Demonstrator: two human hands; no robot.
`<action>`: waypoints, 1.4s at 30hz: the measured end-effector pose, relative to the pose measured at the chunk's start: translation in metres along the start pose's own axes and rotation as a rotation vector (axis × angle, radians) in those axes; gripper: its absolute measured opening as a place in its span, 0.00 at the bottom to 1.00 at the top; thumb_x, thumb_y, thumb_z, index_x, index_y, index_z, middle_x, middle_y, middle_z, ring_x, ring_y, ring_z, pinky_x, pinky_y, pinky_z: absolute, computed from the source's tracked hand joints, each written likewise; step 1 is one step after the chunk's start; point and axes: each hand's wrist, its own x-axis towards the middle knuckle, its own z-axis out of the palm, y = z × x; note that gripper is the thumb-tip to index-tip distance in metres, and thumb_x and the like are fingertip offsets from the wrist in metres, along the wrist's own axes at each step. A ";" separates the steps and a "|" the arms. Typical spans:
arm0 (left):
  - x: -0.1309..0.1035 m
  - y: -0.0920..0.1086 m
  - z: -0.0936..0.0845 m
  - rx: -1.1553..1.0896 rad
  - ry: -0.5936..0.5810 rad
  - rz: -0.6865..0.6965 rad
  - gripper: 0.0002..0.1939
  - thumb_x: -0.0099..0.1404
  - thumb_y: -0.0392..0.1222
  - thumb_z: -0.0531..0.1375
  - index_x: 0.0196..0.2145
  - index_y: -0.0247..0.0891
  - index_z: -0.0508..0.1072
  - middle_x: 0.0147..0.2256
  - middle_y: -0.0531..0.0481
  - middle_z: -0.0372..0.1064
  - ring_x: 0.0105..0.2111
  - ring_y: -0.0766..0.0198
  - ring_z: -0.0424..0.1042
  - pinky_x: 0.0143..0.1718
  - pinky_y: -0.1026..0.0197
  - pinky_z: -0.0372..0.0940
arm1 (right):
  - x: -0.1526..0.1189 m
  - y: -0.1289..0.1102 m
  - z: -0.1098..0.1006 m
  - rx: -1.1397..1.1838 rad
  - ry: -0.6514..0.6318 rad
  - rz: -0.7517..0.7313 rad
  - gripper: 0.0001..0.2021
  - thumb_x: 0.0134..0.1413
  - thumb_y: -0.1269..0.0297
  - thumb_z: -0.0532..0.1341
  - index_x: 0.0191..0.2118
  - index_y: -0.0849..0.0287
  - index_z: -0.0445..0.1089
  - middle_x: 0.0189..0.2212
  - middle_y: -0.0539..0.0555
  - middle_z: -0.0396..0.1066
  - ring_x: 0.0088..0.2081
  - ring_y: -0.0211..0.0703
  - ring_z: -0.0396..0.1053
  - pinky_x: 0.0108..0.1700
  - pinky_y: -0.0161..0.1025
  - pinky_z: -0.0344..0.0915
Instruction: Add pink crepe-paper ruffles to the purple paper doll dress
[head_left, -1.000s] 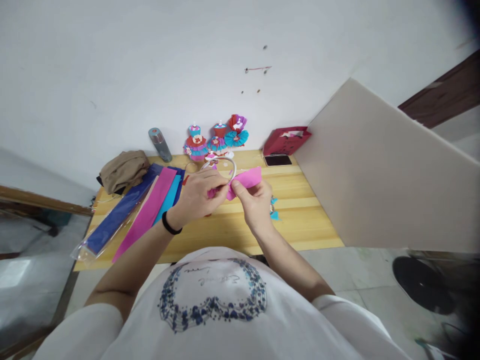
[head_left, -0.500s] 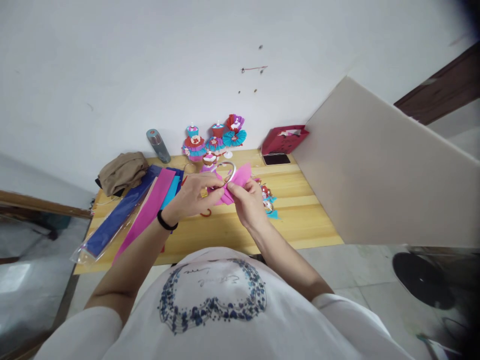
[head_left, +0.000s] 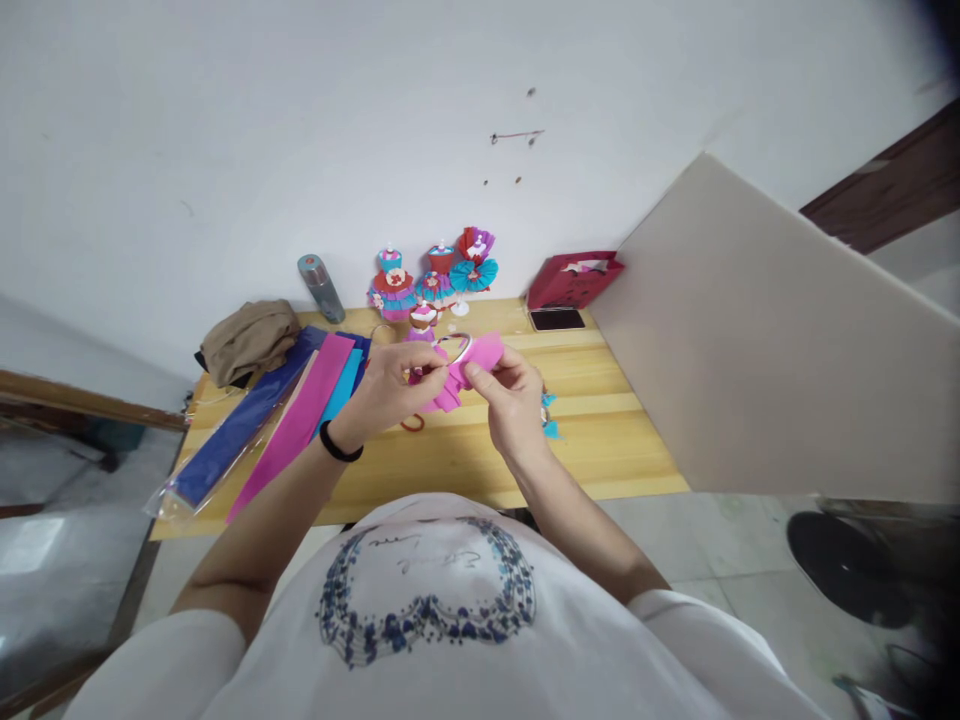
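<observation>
Above the table, my two hands hold a piece of pink crepe paper [head_left: 487, 352] together with a thin, white-edged ring [head_left: 468, 345]. My left hand [head_left: 391, 388], with a black band at its wrist, pinches the gathered paper near the ring's lower edge. On the other side my right hand [head_left: 517, 402] is closed on the paper, thumb on top and fingers behind. Folds of pink hang below the ring between the hands. A small figure in a purple skirt [head_left: 424, 317] stands just beyond them, partly covered.
Several small paper-dressed figures [head_left: 393, 280] stand against the wall. At left lie crepe paper strips [head_left: 289, 415], a brown cloth [head_left: 251, 338] and a flask [head_left: 321, 288]. A red bag [head_left: 574, 280] and dark tablet [head_left: 557, 319] sit back right, beside a tall panel [head_left: 750, 340].
My right hand has shifted slightly right, its thumb now lying on the paper further from the ring. More folds show between my hands. The view has shifted a little.
</observation>
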 end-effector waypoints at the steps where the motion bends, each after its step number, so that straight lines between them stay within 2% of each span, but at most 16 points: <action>1: 0.000 0.000 0.000 0.012 0.000 0.010 0.12 0.63 0.34 0.57 0.21 0.36 0.69 0.20 0.54 0.63 0.22 0.70 0.60 0.24 0.66 0.54 | 0.000 0.000 0.000 -0.015 0.004 -0.020 0.11 0.42 0.58 0.72 0.26 0.55 0.71 0.23 0.45 0.68 0.26 0.36 0.61 0.33 0.37 0.63; 5: -0.001 0.001 0.002 0.046 0.012 0.053 0.12 0.63 0.34 0.56 0.21 0.36 0.69 0.20 0.54 0.64 0.23 0.70 0.61 0.25 0.66 0.55 | -0.002 -0.001 -0.001 -0.040 -0.020 -0.055 0.10 0.46 0.60 0.70 0.24 0.55 0.69 0.21 0.45 0.65 0.26 0.36 0.60 0.32 0.36 0.61; 9: -0.002 0.001 0.001 0.068 0.028 0.050 0.12 0.64 0.35 0.56 0.23 0.36 0.70 0.22 0.54 0.67 0.23 0.70 0.63 0.25 0.66 0.56 | -0.006 -0.001 -0.001 -0.022 -0.055 -0.094 0.07 0.47 0.60 0.70 0.27 0.54 0.72 0.25 0.46 0.70 0.30 0.39 0.65 0.36 0.38 0.65; 16: -0.005 0.003 0.002 0.167 0.051 0.126 0.10 0.62 0.31 0.57 0.23 0.36 0.71 0.22 0.54 0.67 0.24 0.70 0.64 0.26 0.66 0.56 | -0.009 -0.002 -0.002 -0.072 -0.002 -0.061 0.07 0.46 0.60 0.71 0.29 0.55 0.74 0.26 0.48 0.74 0.29 0.40 0.68 0.38 0.40 0.67; 21: -0.006 0.003 0.004 0.205 0.077 0.186 0.10 0.62 0.30 0.57 0.24 0.36 0.70 0.22 0.53 0.68 0.24 0.69 0.64 0.27 0.65 0.57 | -0.012 -0.008 -0.003 -0.101 -0.080 -0.123 0.06 0.49 0.64 0.69 0.27 0.55 0.73 0.25 0.47 0.72 0.29 0.38 0.67 0.35 0.38 0.64; 24: -0.006 0.005 0.004 0.215 0.073 0.189 0.11 0.63 0.30 0.57 0.23 0.36 0.71 0.22 0.53 0.68 0.24 0.68 0.64 0.27 0.65 0.58 | -0.013 -0.009 -0.003 -0.121 -0.076 -0.122 0.08 0.50 0.61 0.68 0.25 0.55 0.72 0.24 0.47 0.71 0.29 0.39 0.66 0.35 0.38 0.64; 30: -0.008 0.007 0.004 0.233 0.082 0.178 0.10 0.64 0.32 0.57 0.25 0.36 0.72 0.22 0.52 0.68 0.25 0.68 0.64 0.27 0.65 0.58 | -0.011 -0.006 -0.002 -0.076 -0.012 -0.097 0.07 0.47 0.60 0.69 0.26 0.54 0.72 0.25 0.46 0.72 0.29 0.39 0.67 0.38 0.40 0.67; 37: -0.009 0.009 0.004 0.238 0.087 0.189 0.11 0.64 0.32 0.57 0.23 0.36 0.70 0.22 0.53 0.67 0.24 0.68 0.63 0.27 0.65 0.58 | -0.015 -0.007 -0.003 -0.123 -0.011 -0.093 0.10 0.48 0.56 0.70 0.28 0.55 0.71 0.26 0.48 0.73 0.30 0.40 0.69 0.38 0.41 0.68; 42: -0.010 0.010 0.004 0.247 0.086 0.182 0.10 0.64 0.32 0.57 0.25 0.36 0.72 0.22 0.52 0.68 0.25 0.69 0.65 0.26 0.66 0.58 | -0.018 -0.010 -0.003 -0.142 -0.032 -0.119 0.08 0.47 0.59 0.71 0.29 0.54 0.73 0.27 0.49 0.74 0.31 0.42 0.70 0.39 0.42 0.68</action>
